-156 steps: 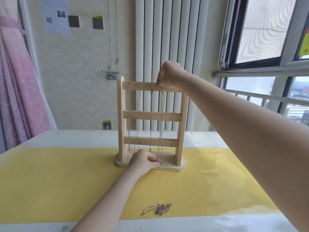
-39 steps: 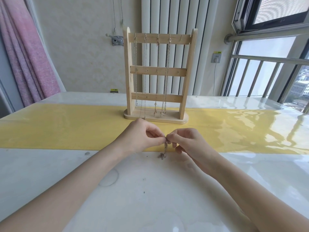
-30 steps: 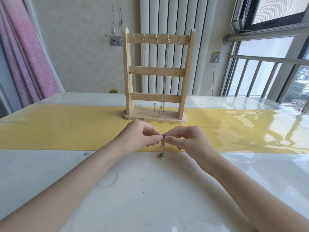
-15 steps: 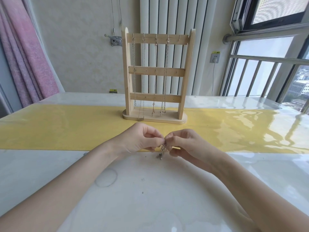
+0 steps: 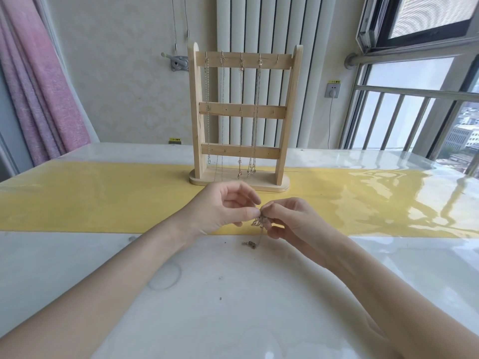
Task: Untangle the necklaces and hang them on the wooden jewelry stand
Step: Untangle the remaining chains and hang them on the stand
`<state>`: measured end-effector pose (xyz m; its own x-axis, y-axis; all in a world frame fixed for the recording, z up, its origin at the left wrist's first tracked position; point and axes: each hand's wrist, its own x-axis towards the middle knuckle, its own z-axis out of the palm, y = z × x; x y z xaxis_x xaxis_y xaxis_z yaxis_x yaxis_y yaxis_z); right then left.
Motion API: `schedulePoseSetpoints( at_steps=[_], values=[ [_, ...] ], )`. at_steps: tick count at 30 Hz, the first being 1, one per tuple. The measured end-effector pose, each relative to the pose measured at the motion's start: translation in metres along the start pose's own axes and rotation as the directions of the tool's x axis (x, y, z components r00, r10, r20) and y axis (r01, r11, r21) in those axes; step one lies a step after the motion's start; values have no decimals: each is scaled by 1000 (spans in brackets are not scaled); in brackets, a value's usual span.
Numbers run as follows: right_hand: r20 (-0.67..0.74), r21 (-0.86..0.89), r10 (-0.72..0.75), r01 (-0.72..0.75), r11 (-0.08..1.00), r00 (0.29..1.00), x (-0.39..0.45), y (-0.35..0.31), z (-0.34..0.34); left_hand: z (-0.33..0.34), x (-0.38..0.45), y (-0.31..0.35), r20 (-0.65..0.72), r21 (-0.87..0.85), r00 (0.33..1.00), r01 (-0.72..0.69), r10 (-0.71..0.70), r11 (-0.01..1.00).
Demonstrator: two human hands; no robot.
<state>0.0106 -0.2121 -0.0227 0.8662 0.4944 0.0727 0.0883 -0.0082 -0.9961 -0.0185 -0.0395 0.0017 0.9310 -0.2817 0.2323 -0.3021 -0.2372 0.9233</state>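
Both forearms reach forward over the white table [image 5: 77, 268] and the hands meet in the middle, just in front of the yellow runner [image 5: 103, 195]. The left hand [image 5: 220, 211] is turned with the palm to the right; its thumb and forefinger are pressed together on the tangled necklace [image 5: 260, 224], and the other fingers are loosely spread above. The right hand [image 5: 290, 221] faces it, with the fingers curled, and it pinches the same chain from the other side. The fingertips of the two hands nearly touch. The small knot of chain hangs just under the two pinches, and a thin strand goes down from it to the table, where its end lies in a little heap.

Behind the hands, on the runner, the wooden jewelry stand [image 5: 243, 115] is upright. Four hung necklaces [image 5: 256, 112] hang from hooks on its top bar.
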Motion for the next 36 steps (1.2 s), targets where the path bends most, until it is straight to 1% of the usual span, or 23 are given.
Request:
schedulePoseSetpoints(
  at_steps=[3, 5, 11, 16, 19, 22, 27, 29, 31, 33, 35, 36],
  values=[
    [-15, -2, -6, 6, 1000, 1000, 0, 0, 1, 5, 1, -3, -23, 189, 996, -77, 82, 979],
    [-2, 2, -12, 12, 1000, 1000, -1, -2, 2, 5, 2, -5, -46, 251, 993, -95, 110, 963],
    [-12, -48, 10, -11, 999, 1000, -4, -4, 4, 3, 2, -4, -30, 254, 995, -87, 97, 963],
    [37, -41, 22, -20, 999, 999, -5, -4, 1, 1, 1, -2, -36, 213, 998, -36, 45, 976],
    [75, -89, 83, -76, 993, 994, -3, -2, 0, 2, 1, -3, -16, 278, 998, -52, 59, 959],
    [72, -125, 122, -112, 986, 990, -3, -2, 1, 3, 2, -5, -29, 318, 997, -53, 66, 947],
    [-55, -120, 46, -53, 991, 997, -3, -2, 2, 4, 2, -6, -32, 232, 999, -16, 24, 973],
    [-80, -93, 3, -11, 996, 997, -2, -2, 3, 5, 2, -4, -25, 217, 1000, 0, 6, 976],
    [-78, -65, -26, 21, 998, 997, -1, -2, 3, 5, 1, -2, -30, 197, 999, 19, -14, 980],
    [-61, -23, -35, 34, 999, 998, -1, -3, 3, 3, 0, -1, -53, 96, 997, 56, -51, 994],
    [-43, 54, -27, 29, 998, 999, -1, -3, 3, 2, 0, -2, -70, -16, 993, 97, -98, 995],
    [-27, 96, -18, 21, 995, 999, -1, -4, 2, 1, 0, -3, -72, -46, 991, 113, -116, 993]
  ],
)
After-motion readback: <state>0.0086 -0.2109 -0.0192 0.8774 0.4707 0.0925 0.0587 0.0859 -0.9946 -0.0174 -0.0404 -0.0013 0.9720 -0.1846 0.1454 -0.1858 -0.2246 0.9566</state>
